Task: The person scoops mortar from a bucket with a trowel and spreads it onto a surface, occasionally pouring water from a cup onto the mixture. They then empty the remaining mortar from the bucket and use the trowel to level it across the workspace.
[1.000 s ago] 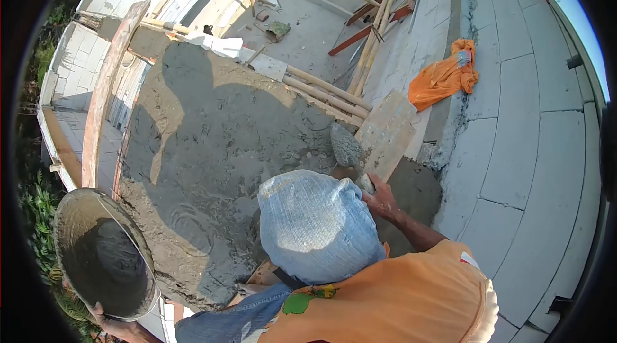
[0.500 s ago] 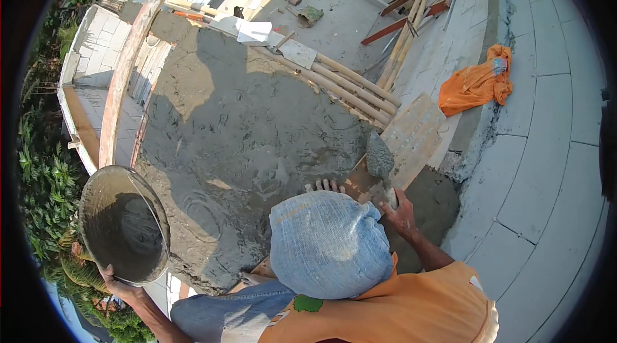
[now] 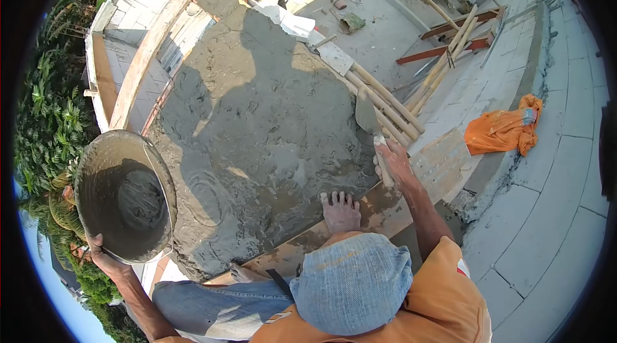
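Right hand wrapped round a trowel, blade lifted over the wet mortar bed. Left hand grips a mortar pan from below. Likely mid-spreading; reloading needs the blade brought to the pan.

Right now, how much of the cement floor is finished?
Most is covered: wet cement spreads across the slab. In hand: the right hand grips a trowel over it, and the left hand holds up a pan with cement inside. Left: the surface looks rough and lumpy, not smooth, and the plank underfoot probably covers an unfilled strip.
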Demonstrator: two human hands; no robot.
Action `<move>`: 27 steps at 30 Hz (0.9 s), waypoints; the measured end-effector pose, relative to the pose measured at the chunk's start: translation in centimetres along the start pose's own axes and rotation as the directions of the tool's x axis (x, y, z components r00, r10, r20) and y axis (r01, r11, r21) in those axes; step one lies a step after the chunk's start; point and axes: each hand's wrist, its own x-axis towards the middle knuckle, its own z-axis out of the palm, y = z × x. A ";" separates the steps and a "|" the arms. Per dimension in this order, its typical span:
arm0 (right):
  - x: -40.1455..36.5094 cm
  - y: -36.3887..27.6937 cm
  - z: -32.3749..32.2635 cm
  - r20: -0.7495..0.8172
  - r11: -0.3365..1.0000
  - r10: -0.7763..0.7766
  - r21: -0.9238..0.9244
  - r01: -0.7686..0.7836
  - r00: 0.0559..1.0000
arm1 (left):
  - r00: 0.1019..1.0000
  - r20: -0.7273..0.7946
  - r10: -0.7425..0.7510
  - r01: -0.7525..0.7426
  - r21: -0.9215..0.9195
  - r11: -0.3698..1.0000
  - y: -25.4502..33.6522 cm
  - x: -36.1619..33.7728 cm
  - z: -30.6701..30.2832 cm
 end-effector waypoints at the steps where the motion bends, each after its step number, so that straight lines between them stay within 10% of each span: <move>1: 0.6 -0.1 0.2 0.042 0.999 0.044 0.016 -0.044 0.998 | 1.000 -0.006 0.003 -0.003 0.001 1.000 0.1 -0.1 -0.2; 11: -2.1 5.7 0.7 0.243 0.760 -0.312 -0.516 0.395 0.918 | 0.999 -0.015 0.046 -0.046 0.029 0.999 0.5 -0.5 -0.2; 21: 5.4 0.3 2.1 0.167 0.885 -0.173 -0.405 0.228 0.971 | 0.996 -0.061 0.071 -0.073 -0.028 0.997 1.0 -1.7 2.0; 27: 1.7 3.6 4.1 0.482 0.676 -0.279 -0.516 0.526 0.831 | 0.981 -0.121 0.152 -0.146 0.054 0.988 2.2 -2.4 0.5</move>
